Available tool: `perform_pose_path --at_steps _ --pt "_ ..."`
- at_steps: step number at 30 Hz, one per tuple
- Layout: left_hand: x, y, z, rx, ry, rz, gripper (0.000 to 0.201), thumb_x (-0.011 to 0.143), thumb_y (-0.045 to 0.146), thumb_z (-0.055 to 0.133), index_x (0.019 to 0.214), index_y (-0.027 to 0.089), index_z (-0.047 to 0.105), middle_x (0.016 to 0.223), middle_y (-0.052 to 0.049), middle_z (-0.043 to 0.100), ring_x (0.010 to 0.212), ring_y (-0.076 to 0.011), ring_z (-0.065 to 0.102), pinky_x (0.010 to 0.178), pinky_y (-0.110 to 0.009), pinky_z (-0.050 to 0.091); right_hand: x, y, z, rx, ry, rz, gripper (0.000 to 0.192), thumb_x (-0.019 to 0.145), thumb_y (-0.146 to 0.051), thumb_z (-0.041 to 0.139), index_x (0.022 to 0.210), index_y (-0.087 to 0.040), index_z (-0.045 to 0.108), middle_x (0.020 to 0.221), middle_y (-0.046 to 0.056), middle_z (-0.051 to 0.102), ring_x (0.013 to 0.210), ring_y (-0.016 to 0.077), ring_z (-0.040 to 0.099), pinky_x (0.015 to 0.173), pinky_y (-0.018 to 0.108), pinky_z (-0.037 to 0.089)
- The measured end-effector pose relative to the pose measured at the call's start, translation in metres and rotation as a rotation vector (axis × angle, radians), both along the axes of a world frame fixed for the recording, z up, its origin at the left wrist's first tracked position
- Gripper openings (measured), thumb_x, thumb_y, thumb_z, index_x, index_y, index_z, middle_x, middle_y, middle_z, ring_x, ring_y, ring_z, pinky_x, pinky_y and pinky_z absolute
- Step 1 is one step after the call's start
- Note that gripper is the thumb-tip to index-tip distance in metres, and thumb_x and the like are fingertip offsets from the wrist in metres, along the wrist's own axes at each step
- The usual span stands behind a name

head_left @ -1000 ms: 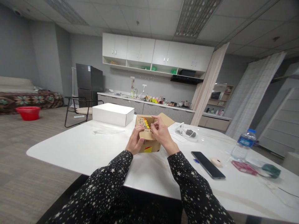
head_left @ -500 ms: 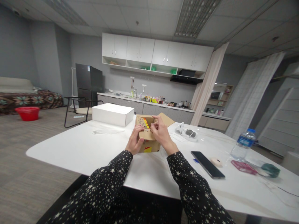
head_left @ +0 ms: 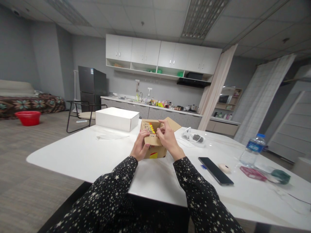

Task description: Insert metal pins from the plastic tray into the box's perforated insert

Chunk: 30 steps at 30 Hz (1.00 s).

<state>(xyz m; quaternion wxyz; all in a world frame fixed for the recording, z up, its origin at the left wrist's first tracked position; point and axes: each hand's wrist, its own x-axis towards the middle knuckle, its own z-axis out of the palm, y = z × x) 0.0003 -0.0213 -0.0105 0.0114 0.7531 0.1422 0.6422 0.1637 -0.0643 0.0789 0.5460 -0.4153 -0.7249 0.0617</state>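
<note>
Near the middle of the glossy white worktop (head_left: 73, 155), an open-topped brown cardboard box (head_left: 152, 141) stands between both hands. The left hand (head_left: 140, 145) is clamped on its near left corner, fingers over the top and thumb against the side. The right hand (head_left: 167, 137) arches over the opening, thumb and forefinger close together; whether they pinch anything cannot be told. Good handling probably means bracing the stiff walls firmly with the left, since thin flaps bend, and keeping the right's movements small and light. One plain, flat flap (head_left: 173, 124) leans outward at the far right. Beyond, to the left, sits a smooth white rectangular box (head_left: 117, 119); to the right lies a slim, dark, flat phone (head_left: 215, 170).
</note>
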Motion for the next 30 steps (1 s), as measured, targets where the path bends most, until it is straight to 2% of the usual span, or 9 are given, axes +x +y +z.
perform_pose_path --at_steps 3,9,16,21,26,30 --pt "-0.0002 0.0001 -0.0006 -0.011 0.002 0.009 0.055 0.099 0.062 0.037 0.129 0.019 0.052 0.129 -0.016 0.059 0.136 -0.0328 0.049 0.116 -0.059 0.037 0.0008 0.0007 -0.0002 -0.026 0.014 0.028 0.036 0.088 -0.021 0.051 0.124 -0.019 0.051 0.073 -0.001 0.067 0.061 0.0165 0.065 0.062 0.028 0.051" --pt "0.0001 0.0001 -0.0014 -0.024 -0.008 0.000 0.054 0.099 0.062 0.037 0.128 0.019 0.053 0.131 -0.016 0.058 0.136 -0.0322 0.048 0.116 -0.058 0.038 -0.0015 -0.0023 0.0006 0.050 -0.067 0.027 0.034 0.088 -0.018 0.050 0.122 -0.020 0.054 0.076 0.001 0.067 0.066 0.0181 0.065 0.066 0.031 0.051" --pt "-0.0005 0.0006 -0.0016 -0.011 -0.003 -0.002 0.053 0.099 0.059 0.039 0.130 0.019 0.053 0.131 -0.016 0.059 0.137 -0.0322 0.048 0.116 -0.058 0.037 -0.0009 -0.0014 0.0011 0.004 -0.037 0.021 0.035 0.088 -0.019 0.051 0.123 -0.020 0.053 0.074 -0.001 0.067 0.062 0.0168 0.065 0.062 0.028 0.051" --pt "-0.0001 -0.0007 -0.0008 -0.018 -0.008 -0.001 0.054 0.099 0.061 0.038 0.129 0.019 0.053 0.131 -0.016 0.058 0.136 -0.0326 0.048 0.116 -0.058 0.038 -0.0012 -0.0016 0.0013 0.030 -0.063 0.027 0.034 0.088 -0.019 0.051 0.122 -0.020 0.053 0.075 0.000 0.067 0.066 0.0176 0.066 0.066 0.029 0.052" --pt "0.0000 -0.0007 -0.0002 -0.008 0.002 -0.008 0.053 0.099 0.061 0.037 0.130 0.019 0.052 0.130 -0.016 0.059 0.136 -0.0325 0.048 0.116 -0.059 0.037 0.0004 -0.0006 -0.0004 -0.019 0.001 0.038 0.036 0.088 -0.021 0.051 0.124 -0.020 0.051 0.072 -0.002 0.065 0.060 0.0165 0.064 0.062 0.028 0.051" --pt "0.0001 -0.0002 -0.0009 -0.016 -0.011 -0.009 0.054 0.099 0.061 0.038 0.129 0.019 0.053 0.130 -0.016 0.058 0.136 -0.0330 0.048 0.116 -0.058 0.037 -0.0009 -0.0018 0.0008 0.022 -0.050 0.020 0.034 0.088 -0.019 0.051 0.121 -0.021 0.052 0.076 0.000 0.067 0.067 0.0177 0.066 0.067 0.030 0.052"
